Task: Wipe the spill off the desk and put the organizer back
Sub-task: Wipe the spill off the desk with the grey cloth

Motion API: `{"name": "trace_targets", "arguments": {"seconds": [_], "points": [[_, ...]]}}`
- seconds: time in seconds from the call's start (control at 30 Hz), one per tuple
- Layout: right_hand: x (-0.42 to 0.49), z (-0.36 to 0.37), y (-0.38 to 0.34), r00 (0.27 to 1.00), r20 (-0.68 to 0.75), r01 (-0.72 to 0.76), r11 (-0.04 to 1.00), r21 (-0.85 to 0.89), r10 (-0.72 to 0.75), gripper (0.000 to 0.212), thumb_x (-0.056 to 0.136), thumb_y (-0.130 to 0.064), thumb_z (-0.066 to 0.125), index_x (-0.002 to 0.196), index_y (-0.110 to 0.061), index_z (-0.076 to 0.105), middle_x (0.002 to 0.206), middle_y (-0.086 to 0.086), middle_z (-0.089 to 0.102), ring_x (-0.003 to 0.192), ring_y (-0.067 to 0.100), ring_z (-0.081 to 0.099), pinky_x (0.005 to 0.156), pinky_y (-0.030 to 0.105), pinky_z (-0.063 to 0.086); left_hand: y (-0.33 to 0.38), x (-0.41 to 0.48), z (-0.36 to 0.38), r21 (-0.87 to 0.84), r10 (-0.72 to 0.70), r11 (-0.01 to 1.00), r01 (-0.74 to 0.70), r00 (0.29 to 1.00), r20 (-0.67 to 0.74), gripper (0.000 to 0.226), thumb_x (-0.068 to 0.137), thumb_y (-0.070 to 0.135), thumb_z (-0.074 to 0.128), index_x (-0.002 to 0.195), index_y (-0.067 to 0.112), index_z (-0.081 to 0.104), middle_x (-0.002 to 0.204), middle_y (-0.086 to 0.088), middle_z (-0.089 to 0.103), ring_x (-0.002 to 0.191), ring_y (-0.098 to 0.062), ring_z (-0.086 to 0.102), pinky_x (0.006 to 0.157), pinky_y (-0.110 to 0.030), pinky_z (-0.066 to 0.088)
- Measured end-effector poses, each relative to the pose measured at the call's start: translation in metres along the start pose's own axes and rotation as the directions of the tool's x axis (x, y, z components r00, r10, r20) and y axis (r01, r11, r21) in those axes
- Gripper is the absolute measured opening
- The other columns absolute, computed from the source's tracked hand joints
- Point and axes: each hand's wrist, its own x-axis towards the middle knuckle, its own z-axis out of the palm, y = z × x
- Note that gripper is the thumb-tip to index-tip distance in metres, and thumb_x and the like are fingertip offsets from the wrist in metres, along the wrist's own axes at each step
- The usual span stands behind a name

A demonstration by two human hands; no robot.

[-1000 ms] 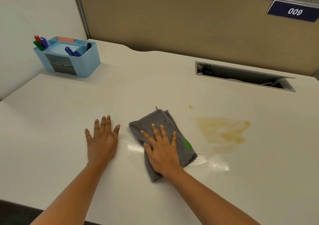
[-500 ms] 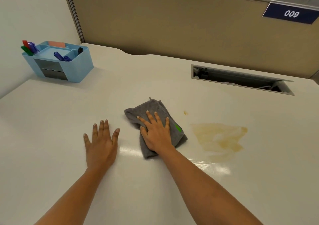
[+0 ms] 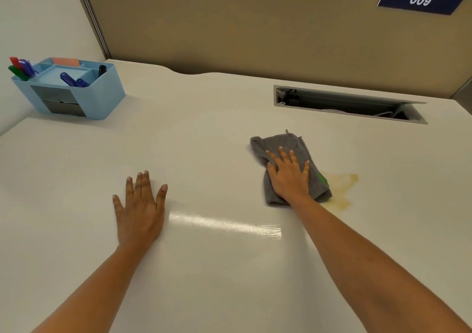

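1. Wiping is the step in hand, as we judge it: our right hand [image 3: 290, 176] lies flat, fingers spread, palm down on the grey cloth [image 3: 288, 164], pressing it to the desk [image 3: 209, 141] without gripping or bunching it.
2. Spill [image 3: 342, 189] shows as a pale yellow-brown patch on the white surface, just right of the cloth; the cloth's right edge, with its small green tag [image 3: 322, 178], overlaps the patch's left margin. Most of what we see of the stain lies uncovered.
3. Our left hand [image 3: 141, 207] rests open and flat on the bare desk, well left of the cloth, holding nothing; we read it as a brace for the body.
4. Organizer [image 3: 69, 88], a light blue compartmented box holding markers [image 3: 21, 68] and pens, stands upright at the far left of the desk, well apart from both hands and from the spill. We cannot tell from this view where its proper place is.
5. A glossy streak [image 3: 224, 224] crosses the surface between our forearms; whether it is wet film or a reflection we cannot tell.
6. An open cable tray [image 3: 350, 105] sits in the desk beyond the spill, near the partition [image 3: 255, 26].
7. Next move, in our judgement: slide the pressed cloth rightward across the whole patch, keeping the palm flat for even contact, and keep liquid from being pushed toward the cable tray. Returning the organizer is not yet begun.
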Motion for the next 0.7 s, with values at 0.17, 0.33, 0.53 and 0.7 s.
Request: {"name": "trace_targets", "arguments": {"seconds": [0.17, 0.33, 0.53, 0.7], "points": [[-0.036, 0.000, 0.010, 1.000, -0.002, -0.024, 1.000, 0.013, 0.024, 0.045, 0.098, -0.038, 0.022, 0.143, -0.041, 0.022, 0.158, -0.007, 0.013, 0.147, 0.018, 0.004, 0.115, 0.056, -0.005, 0.002, -0.002, 0.000, -0.014, 0.019, 1.000, -0.018, 1.000, 0.003, 0.066, 0.091, 0.052, 0.011, 0.146, 0.017, 0.003, 0.158, 0.001, 0.011, 0.146, -0.016, -0.002, 0.116, -0.052, 0.002], [-0.077, 0.007, -0.020, 0.998, 0.044, 0.053, 0.998, 0.036, -0.055, 0.046, 0.097, -0.041, 0.022, 0.142, -0.044, 0.018, 0.159, -0.008, 0.008, 0.147, 0.018, -0.001, 0.113, 0.056, -0.009, 0.001, -0.002, 0.001, -0.023, 0.016, 1.000, -0.016, 1.000, -0.005, 0.067, 0.090, 0.053, 0.010, 0.146, 0.017, 0.004, 0.157, 0.000, 0.014, 0.146, -0.016, 0.000, 0.116, -0.052, 0.002], [-0.119, 0.024, -0.053, 0.970, 0.088, 0.223, 0.974, 0.038, -0.226, 0.047, 0.095, -0.050, 0.022, 0.142, -0.047, 0.018, 0.159, -0.009, 0.005, 0.147, 0.018, -0.005, 0.110, 0.054, -0.019, 0.000, -0.002, 0.002, -0.037, 0.010, 0.999, -0.011, 1.000, -0.022, 0.066, 0.091, 0.053, 0.010, 0.146, 0.016, 0.007, 0.156, -0.002, 0.017, 0.145, -0.018, 0.005, 0.116, -0.052, 0.005], [-0.126, 0.022, -0.036, 0.958, 0.086, 0.272, 0.962, 0.027, -0.274, 0.046, 0.095, -0.046, 0.026, 0.141, -0.048, 0.019, 0.159, -0.012, 0.007, 0.147, 0.015, -0.004, 0.111, 0.050, -0.019, -0.001, -0.003, 0.001, -0.040, 0.011, 0.999, -0.012, 1.000, -0.020, 0.065, 0.091, 0.052, 0.012, 0.146, 0.016, 0.008, 0.156, -0.002, 0.017, 0.145, -0.019, 0.006, 0.117, -0.051, 0.005]]}}
